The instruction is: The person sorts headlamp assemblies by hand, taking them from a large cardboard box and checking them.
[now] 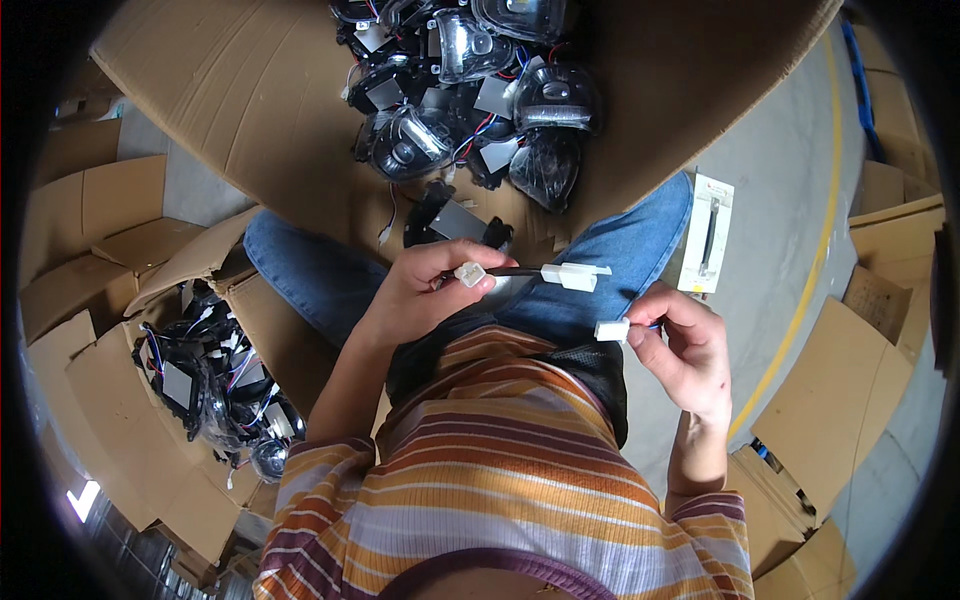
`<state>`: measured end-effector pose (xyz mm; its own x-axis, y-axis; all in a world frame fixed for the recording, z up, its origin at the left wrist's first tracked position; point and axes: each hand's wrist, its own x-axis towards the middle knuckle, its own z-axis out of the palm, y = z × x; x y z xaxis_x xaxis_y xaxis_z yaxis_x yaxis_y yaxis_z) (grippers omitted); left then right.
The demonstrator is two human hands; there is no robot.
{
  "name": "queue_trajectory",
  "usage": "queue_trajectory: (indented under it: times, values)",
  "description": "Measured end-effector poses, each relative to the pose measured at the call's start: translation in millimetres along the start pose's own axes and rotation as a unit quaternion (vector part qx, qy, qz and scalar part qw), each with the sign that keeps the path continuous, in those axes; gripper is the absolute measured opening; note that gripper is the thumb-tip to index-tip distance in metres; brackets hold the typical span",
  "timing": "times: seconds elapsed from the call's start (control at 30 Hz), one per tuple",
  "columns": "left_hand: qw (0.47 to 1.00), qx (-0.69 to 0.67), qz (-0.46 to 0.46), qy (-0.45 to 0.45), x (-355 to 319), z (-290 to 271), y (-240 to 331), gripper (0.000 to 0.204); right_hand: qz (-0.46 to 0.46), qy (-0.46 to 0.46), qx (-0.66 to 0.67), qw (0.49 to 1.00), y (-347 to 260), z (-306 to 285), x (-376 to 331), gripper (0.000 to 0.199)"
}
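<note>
A: State of the hands?
B: Left hand [425, 290] grips a boxy white connector [470, 274] above the lap; beside it, a black cable [517, 271] leads to a pronged white connector [568, 277]. Right hand [688, 352] pinches a white plug [611, 330].
A: Handling?
B: Judged light; housings stiff, cable flexible, prong possibly fragile. Hold by housing sides.
A: Beyond?
B: Clear-lensed lamp units [555, 98] inside a large cardboard box [240, 90].

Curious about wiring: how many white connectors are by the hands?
3 white connectors: one in the left hand, one on the black cable, one in the right hand; more may be hidden.
</note>
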<state>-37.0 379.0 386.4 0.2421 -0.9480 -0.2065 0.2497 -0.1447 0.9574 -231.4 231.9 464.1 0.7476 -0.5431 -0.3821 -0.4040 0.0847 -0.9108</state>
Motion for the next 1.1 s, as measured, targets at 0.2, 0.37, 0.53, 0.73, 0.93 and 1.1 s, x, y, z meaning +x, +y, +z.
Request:
queue_trajectory:
  times: [0.2,0.37,0.53,0.73,0.93,1.1]
  values:
    - [0.998,0.03,0.052,0.006,1,1,1,0.018,-0.087,-0.041,-0.011,0.995,-8,-3,10,0.009]
    - [0.997,0.001,0.078,0.024,2,6,-5,0.019,-0.064,-0.052,0.079,0.993,-3,4,11,0.008]
    - [0.993,0.028,0.112,0.038,3,10,-2,0.018,-0.03,-0.046,0.141,0.989,4,10,9,0.006]
    - [0.973,0.162,0.128,0.102,-3,8,2,0.018,0.0,-0.003,0.034,0.999,8,11,10,0.001]
    - [0.9,0.36,0.222,0.104,4,-2,-3,0.023,-0.006,0.047,-0.061,0.997,10,18,16,0.003]
    - [0.857,0.444,0.231,0.123,8,-4,1,0.025,-0.046,0.049,-0.074,0.995,9,22,21,0.004]
